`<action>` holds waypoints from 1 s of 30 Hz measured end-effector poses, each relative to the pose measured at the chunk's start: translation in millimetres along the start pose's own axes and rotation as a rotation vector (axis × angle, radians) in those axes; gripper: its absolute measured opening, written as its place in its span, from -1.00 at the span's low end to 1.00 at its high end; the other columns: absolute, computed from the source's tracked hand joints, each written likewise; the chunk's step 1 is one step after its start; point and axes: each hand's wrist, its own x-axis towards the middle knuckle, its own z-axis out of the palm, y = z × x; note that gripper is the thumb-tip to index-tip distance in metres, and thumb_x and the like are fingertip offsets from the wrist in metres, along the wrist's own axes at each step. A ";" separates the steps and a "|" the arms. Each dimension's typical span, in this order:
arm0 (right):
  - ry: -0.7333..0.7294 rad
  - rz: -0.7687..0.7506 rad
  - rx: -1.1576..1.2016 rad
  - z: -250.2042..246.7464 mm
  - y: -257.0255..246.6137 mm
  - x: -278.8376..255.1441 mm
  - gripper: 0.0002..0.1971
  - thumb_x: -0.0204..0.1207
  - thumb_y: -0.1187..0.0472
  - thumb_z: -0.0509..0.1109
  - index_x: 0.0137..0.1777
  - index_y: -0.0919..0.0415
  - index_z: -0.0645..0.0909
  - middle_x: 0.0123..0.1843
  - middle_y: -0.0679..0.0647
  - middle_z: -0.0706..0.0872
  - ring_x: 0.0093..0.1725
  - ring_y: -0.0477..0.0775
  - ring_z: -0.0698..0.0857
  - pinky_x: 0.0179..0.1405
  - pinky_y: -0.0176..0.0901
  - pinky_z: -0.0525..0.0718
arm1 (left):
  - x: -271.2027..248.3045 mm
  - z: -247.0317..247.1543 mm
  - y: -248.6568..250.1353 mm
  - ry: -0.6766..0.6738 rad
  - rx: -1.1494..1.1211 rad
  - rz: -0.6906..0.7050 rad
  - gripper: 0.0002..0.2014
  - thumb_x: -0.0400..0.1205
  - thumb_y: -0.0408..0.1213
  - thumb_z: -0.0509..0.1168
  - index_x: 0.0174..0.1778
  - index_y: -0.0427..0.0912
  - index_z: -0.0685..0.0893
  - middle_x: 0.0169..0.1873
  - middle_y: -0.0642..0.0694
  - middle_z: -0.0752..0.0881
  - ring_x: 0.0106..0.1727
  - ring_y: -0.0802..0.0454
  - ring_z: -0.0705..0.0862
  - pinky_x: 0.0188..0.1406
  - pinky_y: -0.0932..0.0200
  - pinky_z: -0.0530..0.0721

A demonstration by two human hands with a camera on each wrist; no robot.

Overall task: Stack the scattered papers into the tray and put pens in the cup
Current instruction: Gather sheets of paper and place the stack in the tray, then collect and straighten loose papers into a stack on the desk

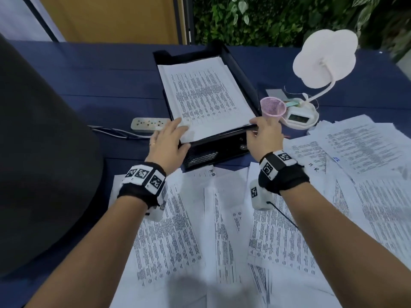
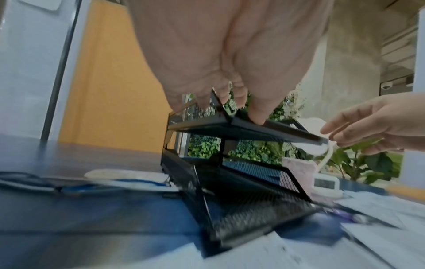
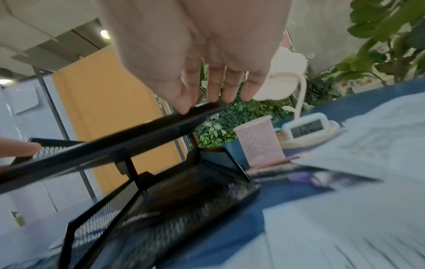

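scattered papers [image 1: 178, 230], blue table [image 1: 106, 85]; green plant wall [image 1: 266, 18] behind

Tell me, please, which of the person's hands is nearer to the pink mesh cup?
Right. The right hand rests at the tray's near right corner, just in front of the pink mesh cup; the left hand is at the tray's near left corner, farther away.

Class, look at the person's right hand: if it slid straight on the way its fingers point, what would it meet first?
Probably the pink mesh cup, just beyond the right hand at the tray corner; depth is uncertain.
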 end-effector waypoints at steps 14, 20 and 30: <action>-0.405 0.337 -0.221 19.9 98.0 -100.9 -0.65 0.58 0.13 0.25 0.37 0.03 0.50 0.43 0.13 0.47 0.40 0.24 0.45 0.37 0.14 0.46 | -89.4 73.6 14.9 -0.275 -0.092 -0.147 -0.44 0.65 -0.22 0.25 0.58 -0.13 0.28 0.60 -0.15 0.23 0.58 -0.11 0.24 0.56 -0.06 0.26; -0.437 0.485 -0.344 1.1 128.1 -117.5 -0.53 0.51 -0.09 0.28 0.41 -0.07 0.37 0.54 0.10 0.26 0.56 0.22 0.17 0.40 0.45 0.24 | -98.5 105.1 28.8 -0.368 -0.303 -0.575 -0.39 0.61 -0.16 0.31 0.55 -0.24 0.29 0.45 -0.29 0.42 0.37 -0.24 0.52 0.34 -0.02 0.54; -0.383 0.527 -0.316 -16.5 163.6 -112.4 -0.23 0.36 -0.22 0.44 0.49 0.08 0.28 0.52 0.23 0.29 0.51 0.31 0.27 0.41 0.33 0.38 | -95.1 121.8 69.1 -0.442 -0.415 -0.633 -0.32 0.61 -0.08 0.36 0.56 -0.33 0.31 0.49 -0.17 0.43 0.50 -0.15 0.42 0.41 0.12 0.39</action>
